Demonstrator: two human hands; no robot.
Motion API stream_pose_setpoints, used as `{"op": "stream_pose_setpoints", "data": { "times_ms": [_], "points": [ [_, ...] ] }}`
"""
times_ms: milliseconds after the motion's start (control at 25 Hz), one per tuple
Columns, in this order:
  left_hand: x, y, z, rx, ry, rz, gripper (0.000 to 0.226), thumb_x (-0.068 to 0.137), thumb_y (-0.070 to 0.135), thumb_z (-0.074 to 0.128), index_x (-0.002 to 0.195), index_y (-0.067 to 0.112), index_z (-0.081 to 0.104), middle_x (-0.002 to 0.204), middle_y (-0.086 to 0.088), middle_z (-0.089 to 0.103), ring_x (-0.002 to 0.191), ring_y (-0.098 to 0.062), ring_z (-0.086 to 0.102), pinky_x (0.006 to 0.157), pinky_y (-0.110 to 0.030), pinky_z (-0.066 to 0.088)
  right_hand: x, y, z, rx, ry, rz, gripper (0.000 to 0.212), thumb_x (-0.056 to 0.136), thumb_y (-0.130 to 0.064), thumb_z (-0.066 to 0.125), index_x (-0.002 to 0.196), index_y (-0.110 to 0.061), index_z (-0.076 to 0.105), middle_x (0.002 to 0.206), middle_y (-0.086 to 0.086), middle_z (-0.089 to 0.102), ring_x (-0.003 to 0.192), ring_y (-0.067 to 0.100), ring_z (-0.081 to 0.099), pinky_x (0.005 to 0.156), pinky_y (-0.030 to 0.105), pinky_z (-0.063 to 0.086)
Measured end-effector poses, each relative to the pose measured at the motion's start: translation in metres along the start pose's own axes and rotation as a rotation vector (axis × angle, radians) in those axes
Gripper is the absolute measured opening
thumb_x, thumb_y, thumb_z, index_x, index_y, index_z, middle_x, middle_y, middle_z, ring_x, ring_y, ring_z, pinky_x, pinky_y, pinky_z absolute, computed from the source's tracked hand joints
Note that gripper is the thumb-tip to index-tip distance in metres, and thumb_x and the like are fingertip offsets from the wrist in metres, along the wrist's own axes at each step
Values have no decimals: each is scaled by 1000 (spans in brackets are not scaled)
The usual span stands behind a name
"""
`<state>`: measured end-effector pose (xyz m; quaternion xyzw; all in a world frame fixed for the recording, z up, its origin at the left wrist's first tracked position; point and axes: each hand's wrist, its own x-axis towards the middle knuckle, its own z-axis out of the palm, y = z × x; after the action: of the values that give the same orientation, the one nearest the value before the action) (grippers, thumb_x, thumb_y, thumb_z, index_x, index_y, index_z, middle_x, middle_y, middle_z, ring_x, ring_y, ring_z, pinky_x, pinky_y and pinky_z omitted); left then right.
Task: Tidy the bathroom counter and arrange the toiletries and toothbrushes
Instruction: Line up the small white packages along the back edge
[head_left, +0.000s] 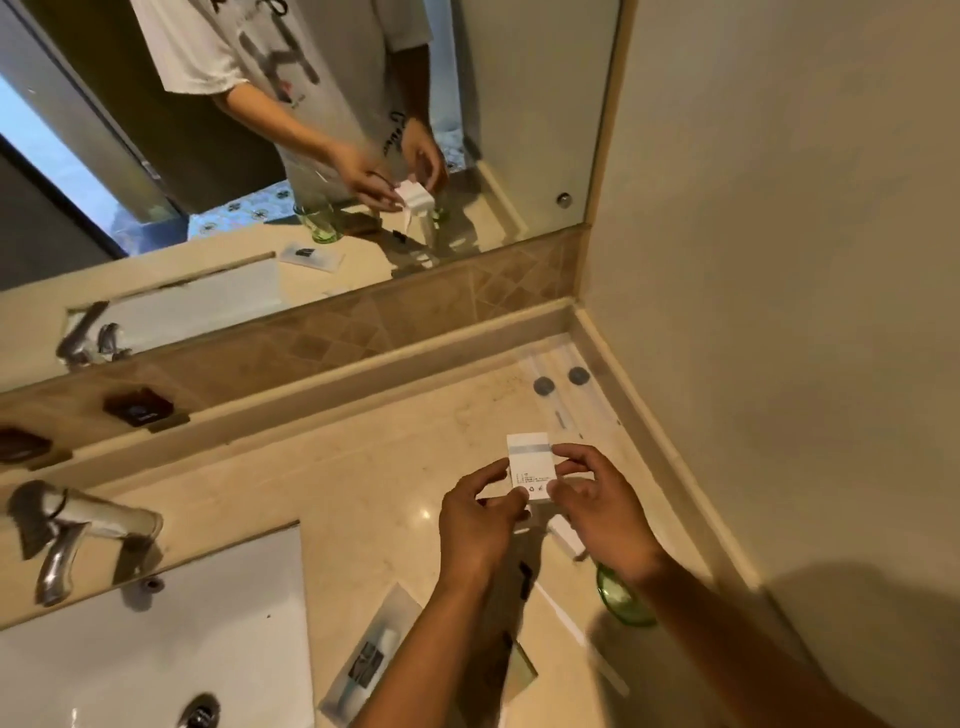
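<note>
A small white toiletry box (531, 465) with a grey band and fine print is held above the beige counter (363, 483). My left hand (480, 514) pinches its left edge and my right hand (597, 499) pinches its right edge. A clear sachet with a dark label (371, 657) lies flat on the counter below my left forearm. Another flat packet (519, 670) lies partly under that forearm. A green-bottomed glass (621, 597) stands under my right wrist, mostly hidden. A long clear wrapped item (558, 421) with two grey round caps lies in the far right corner.
The white sink (156, 649) and chrome tap (78, 525) are at the lower left. Two dark soap dishes (137, 408) sit on the back ledge. A mirror (311, 156) covers the back wall. A plain wall (779, 312) closes the right side.
</note>
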<state>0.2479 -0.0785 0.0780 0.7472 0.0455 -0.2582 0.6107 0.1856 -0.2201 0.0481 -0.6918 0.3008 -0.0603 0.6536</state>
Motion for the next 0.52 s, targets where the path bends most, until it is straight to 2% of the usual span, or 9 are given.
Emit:
{"op": "stream_pose_setpoints", "data": {
  "times_ms": [80,160,240,320,400,480,520],
  "points": [
    [33,4,0,17,49,-3,36,86,2,72,119,17,72,110,0,76,75,-16,77,80,-38,63,35,-4,13,-61,-24,-5,39,90,-2,65,123,-23,62,108,-4,67,97,13,70,67,12,52],
    [64,7,2,50,82,-25,37,85,5,72,120,18,71,109,0,76,79,-16,77,83,-40,63,69,-7,21,-143,-51,0,40,89,2,63,126,-14,62,111,0,68,100,11,68,69,5,49],
    [93,13,5,114,96,-33,39,82,10,72,118,22,72,112,0,75,87,-16,75,87,-41,61,99,-7,26,-190,-81,-31,42,88,3,65,127,-13,62,117,4,67,103,14,68,72,7,52],
    [120,17,10,181,65,1,39,82,6,71,117,22,74,111,5,73,89,-8,71,83,-26,59,126,-3,27,-236,-92,-74,46,86,3,68,128,-14,62,120,6,66,106,17,69,74,10,55],
    [145,19,17,248,24,16,38,83,0,71,116,19,75,94,16,70,81,5,64,67,-7,51,154,1,31,-277,-112,-66,49,84,2,69,130,-13,62,120,6,67,103,16,69,69,7,52],
    [170,20,23,287,17,-1,36,81,-2,69,106,22,77,73,27,66,69,9,62,60,-4,47,182,6,35,-342,-98,-24,54,80,1,69,131,-17,62,120,4,66,101,16,68,64,2,48],
    [182,19,27,307,23,-1,36,81,-2,68,97,28,78,65,27,66,65,8,63,59,-6,46,194,11,36,-382,-87,-10,56,80,0,69,131,-19,61,121,4,64,104,16,68,63,1,47]
  ]
}}
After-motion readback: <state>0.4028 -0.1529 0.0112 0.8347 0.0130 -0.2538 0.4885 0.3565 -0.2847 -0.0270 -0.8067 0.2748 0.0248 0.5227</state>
